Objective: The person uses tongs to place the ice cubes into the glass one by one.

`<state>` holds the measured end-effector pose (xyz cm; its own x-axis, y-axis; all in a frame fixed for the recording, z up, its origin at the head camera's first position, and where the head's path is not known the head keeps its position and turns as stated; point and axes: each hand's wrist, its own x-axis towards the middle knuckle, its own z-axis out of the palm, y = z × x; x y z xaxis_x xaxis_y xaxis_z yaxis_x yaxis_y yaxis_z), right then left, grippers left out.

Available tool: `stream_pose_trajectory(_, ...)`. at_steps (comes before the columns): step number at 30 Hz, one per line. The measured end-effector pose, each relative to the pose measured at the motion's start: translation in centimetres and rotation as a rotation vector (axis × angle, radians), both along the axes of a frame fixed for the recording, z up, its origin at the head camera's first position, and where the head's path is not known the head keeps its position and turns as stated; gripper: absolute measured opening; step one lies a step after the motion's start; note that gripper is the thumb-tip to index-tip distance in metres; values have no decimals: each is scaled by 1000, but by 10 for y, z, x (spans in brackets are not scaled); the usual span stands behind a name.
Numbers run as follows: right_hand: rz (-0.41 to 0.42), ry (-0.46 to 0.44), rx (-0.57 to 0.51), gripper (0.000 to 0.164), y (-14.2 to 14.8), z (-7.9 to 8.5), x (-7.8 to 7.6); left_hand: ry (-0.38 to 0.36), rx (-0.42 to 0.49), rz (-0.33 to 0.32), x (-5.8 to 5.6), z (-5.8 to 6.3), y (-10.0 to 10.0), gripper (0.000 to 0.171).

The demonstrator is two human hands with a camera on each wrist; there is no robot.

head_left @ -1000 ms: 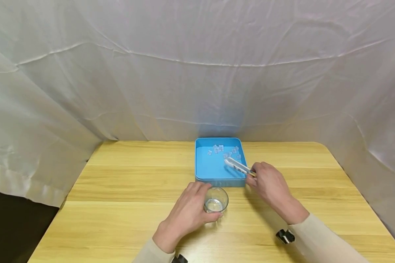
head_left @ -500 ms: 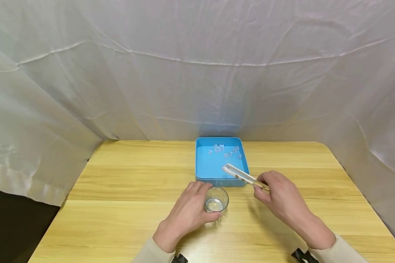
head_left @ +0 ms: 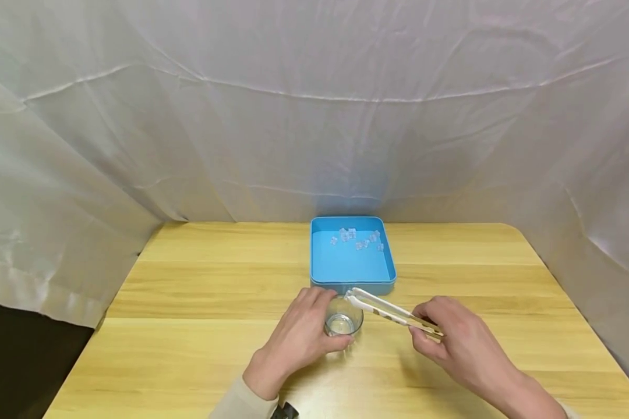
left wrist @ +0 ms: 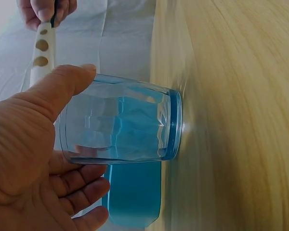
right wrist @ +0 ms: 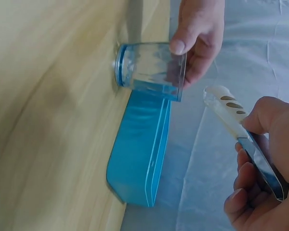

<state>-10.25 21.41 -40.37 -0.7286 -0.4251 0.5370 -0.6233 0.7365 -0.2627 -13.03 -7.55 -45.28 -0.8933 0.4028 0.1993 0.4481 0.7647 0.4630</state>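
Note:
My left hand point(head_left: 299, 337) grips a clear drinking glass point(head_left: 352, 327) near its rim, thumb on the near side and fingers beyond. The glass stands upright on the table, and its thick bottom shows in the left wrist view. My right hand point(head_left: 463, 343) holds a pair of white-tipped tongs point(head_left: 385, 307) with brown spots and metal handles. The tong tips are pressed together over the rim of the glass in the head view. A small clear piece point(right wrist: 210, 98) shows at their ends in the right wrist view.
A shallow blue square box point(head_left: 325, 265) stands just behind the glass. Several small clear pieces point(head_left: 348, 234) lie in its far half. The wooden table point(head_left: 199, 349) runs back to a pale hanging cloth point(head_left: 272, 139).
My right hand has drawn back and toward me, bringing the tong tips out of the blue box and over the glass. The left hand and the glass have stayed put.

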Motion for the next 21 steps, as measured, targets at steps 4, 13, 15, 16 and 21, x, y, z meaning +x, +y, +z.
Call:
stream_pose_trajectory(4, 67, 35, -24, 23, 2, -4, 2, -2, -3, 0, -1, 1, 0, 78)
stream_pose_trajectory(13, 90, 27, -25, 19, -2, -17, 3, -4, -2, 3, -1, 0, -1, 78)
stream_pose_trajectory(15, 89, 27, -24, 22, -3, -20, 3, -6, -1, 3, -1, 0, -1, 78)
stream_pose_trajectory(16, 89, 27, -26, 22, -3, -21, 3, -6, -1, 2, 0, 0, 0, 78)
stream_pose_trajectory(21, 79, 22, -24, 24, -5, -25, 3, 0, -3, 3, 0, 0, 0, 78)
